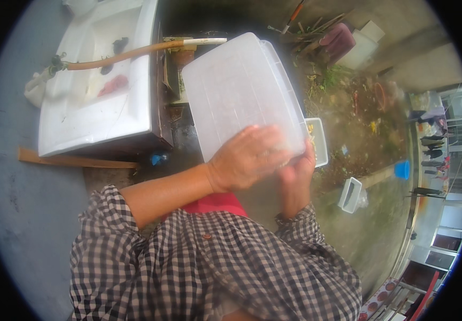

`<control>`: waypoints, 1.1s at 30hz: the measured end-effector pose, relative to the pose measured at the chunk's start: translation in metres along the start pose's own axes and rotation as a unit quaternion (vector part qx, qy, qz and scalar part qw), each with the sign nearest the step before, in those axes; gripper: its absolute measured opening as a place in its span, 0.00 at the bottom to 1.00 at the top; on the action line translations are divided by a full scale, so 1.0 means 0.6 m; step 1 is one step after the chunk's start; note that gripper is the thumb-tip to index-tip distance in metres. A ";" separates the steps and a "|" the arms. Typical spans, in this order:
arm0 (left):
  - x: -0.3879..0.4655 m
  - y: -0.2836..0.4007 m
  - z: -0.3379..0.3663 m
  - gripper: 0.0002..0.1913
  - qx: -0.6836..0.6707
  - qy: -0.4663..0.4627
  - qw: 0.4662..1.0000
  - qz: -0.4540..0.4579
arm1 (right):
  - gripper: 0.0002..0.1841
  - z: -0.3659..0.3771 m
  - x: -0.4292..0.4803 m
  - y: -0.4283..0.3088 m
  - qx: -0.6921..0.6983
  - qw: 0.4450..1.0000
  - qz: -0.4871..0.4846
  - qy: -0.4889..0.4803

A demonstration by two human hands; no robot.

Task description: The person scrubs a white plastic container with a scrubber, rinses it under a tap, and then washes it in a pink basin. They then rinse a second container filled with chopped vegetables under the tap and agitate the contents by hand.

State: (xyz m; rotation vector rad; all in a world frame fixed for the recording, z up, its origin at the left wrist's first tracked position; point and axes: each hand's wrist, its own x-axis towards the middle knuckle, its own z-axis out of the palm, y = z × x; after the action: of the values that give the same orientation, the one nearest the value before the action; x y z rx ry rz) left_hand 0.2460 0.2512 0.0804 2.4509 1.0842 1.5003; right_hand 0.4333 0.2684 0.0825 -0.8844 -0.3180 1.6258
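A translucent white plastic storage box (235, 88) is held tilted in front of my body, one broad flat face towards me. My left hand (251, 158) lies across the near part of this face, palm down. Its fingers are blurred, and I see nothing held in them. At the near right corner, my right hand (298, 170) grips the box's edge, its fingers partly hidden by the box.
To the left stands a white washbasin (98, 124) with a pink cloth (113, 85) in it. A brown hose (126, 55) crosses the basin. Beyond the box sits a white tub (322, 144) with yellowish pieces. On the ground are another white tub (350, 195) and a blue bucket (402, 170).
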 end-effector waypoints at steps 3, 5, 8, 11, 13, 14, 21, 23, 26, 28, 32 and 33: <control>-0.008 -0.053 -0.028 0.19 0.061 -0.019 0.995 0.076 | 0.23 -0.006 -0.002 -0.009 -0.005 1.000 -0.002 -0.002; 0.015 -0.156 -0.064 0.22 0.157 0.073 0.982 -0.079 | 0.23 -0.014 -0.008 -0.004 -0.002 1.000 0.010 -0.030; 0.044 -0.129 -0.059 0.21 0.118 0.118 0.973 -0.159 | 0.23 -0.029 -0.005 0.010 0.004 0.998 0.014 -0.062; 0.013 0.002 -0.015 0.19 0.013 -0.021 1.000 0.007 | 0.23 -0.017 0.002 0.010 0.005 0.999 0.010 -0.033; -0.009 0.003 -0.026 0.18 -0.004 -0.069 0.992 0.106 | 0.23 -0.027 0.006 0.006 -0.019 0.999 -0.014 -0.041; -0.009 -0.038 -0.034 0.18 0.048 -0.025 0.996 0.076 | 0.23 -0.032 0.006 0.007 -0.014 0.999 -0.002 -0.043; 0.008 -0.052 -0.020 0.21 0.089 0.073 0.989 -0.097 | 0.24 -0.032 -0.002 0.039 -0.044 0.997 -0.004 -0.064; -0.008 -0.003 -0.006 0.18 0.017 0.006 0.999 0.033 | 0.24 -0.043 0.011 0.024 -0.044 0.994 -0.011 -0.098; -0.013 -0.062 -0.035 0.18 0.069 0.014 0.995 0.065 | 0.25 -0.053 0.010 0.015 -0.024 0.994 0.008 -0.111; -0.001 -0.178 -0.075 0.18 0.147 0.151 0.967 -0.144 | 0.25 -0.036 -0.002 0.024 -0.010 0.997 0.032 -0.074; -0.010 -0.116 -0.054 0.19 0.160 0.120 0.970 -0.141 | 0.26 -0.034 -0.008 0.031 -0.009 0.999 0.020 -0.043; -0.032 -0.064 -0.038 0.19 0.120 0.050 0.990 -0.059 | 0.26 -0.039 0.000 0.021 0.004 0.999 0.020 -0.048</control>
State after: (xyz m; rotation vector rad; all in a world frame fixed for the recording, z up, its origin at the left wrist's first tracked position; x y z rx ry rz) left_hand 0.2022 0.2621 0.0626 2.4283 1.4823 1.5542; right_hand 0.4403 0.2590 0.0586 -0.8121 -0.3629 1.7091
